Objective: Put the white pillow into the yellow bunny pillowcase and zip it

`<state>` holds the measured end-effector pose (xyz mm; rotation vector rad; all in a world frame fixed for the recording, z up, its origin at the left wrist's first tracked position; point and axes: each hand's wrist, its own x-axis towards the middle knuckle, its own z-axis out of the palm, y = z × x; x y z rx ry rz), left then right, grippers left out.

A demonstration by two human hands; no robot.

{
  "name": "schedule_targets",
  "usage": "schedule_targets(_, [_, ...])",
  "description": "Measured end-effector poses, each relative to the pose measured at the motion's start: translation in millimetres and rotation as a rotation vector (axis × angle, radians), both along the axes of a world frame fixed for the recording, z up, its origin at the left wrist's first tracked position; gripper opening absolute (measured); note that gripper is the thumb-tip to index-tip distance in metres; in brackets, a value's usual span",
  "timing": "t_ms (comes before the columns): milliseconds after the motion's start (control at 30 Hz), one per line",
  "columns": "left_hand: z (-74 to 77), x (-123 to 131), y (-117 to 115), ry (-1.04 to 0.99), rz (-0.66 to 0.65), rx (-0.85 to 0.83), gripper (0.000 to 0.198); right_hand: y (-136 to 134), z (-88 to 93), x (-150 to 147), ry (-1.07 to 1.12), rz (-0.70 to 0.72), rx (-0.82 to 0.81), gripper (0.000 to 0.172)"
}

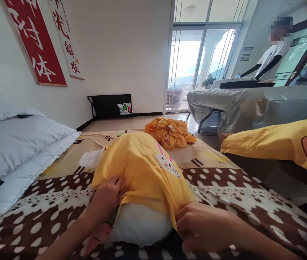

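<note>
A yellow pillowcase (139, 162) with a rabbit face printed on it covers most of a white pillow (142, 224). The pillow's near end bulges out of the case's opening, towards me. My left hand (110, 193) is closed on the case's edge at the left of the opening. On the right side, my right hand (193, 224) grips the other edge of the opening, fingers wrapped round the cloth. A pinkish-red printed part (99, 236) of the cloth shows below my left wrist. The pillow rests on a brown and cream patterned blanket (213, 180).
White pillows (20, 151) are stacked at the left. A bunched yellow-orange cloth (169, 131) lies beyond the case. At the right, a yellow pillow (272, 141) with an orange print lies on a box. Behind it, a person (272, 61) stands at a plastic-covered table (250, 104).
</note>
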<state>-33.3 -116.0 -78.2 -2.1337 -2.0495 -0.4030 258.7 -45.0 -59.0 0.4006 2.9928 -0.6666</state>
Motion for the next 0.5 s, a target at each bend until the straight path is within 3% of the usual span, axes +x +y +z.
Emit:
schedule_targets(67, [-8.2,-3.7,6.3,-0.011,-0.039,0.020,0.031,22.7,9.6,5.6,0.187,-0.196,-0.060,0.030])
schedule_targets(100, [-6.9,-5.8,4.5,0.003,-0.075,0.067,0.033,38.1,11.6,7.6,0.300,-0.367,-0.030,0.033])
schedule_targets(167, [4.1,-9.9,-5.8,0.062,-0.155,0.182,0.035,73.0,5.5,6.4,0.437,-0.720,0.089,0.035])
schedule_targets(200, [11.6,-11.4,-12.7,0.090,-0.195,0.239,0.034,90.3,-2.7,2.5,0.433,-0.830,0.117,0.034])
schedule_targets(267, [24.1,-13.9,-26.8,0.112,-0.255,0.304,0.032,118.9,-24.8,-11.9,0.368,-0.920,0.103,0.034])
schedule_targets(333, [27.2,-17.3,-39.8,0.110,-0.289,0.311,0.029,135.0,-44.9,-31.1,0.310,-0.929,0.073,0.037])
schedule_targets(400, [19.2,-25.1,-52.3,0.140,-0.323,0.257,0.026,138.1,-53.4,-47.2,0.294,-0.929,0.083,0.038])
schedule_targets(500, [-3.4,-47.8,-72.0,0.184,-0.365,0.131,0.016,124.4,-43.8,-50.6,0.249,-0.920,0.233,0.033])
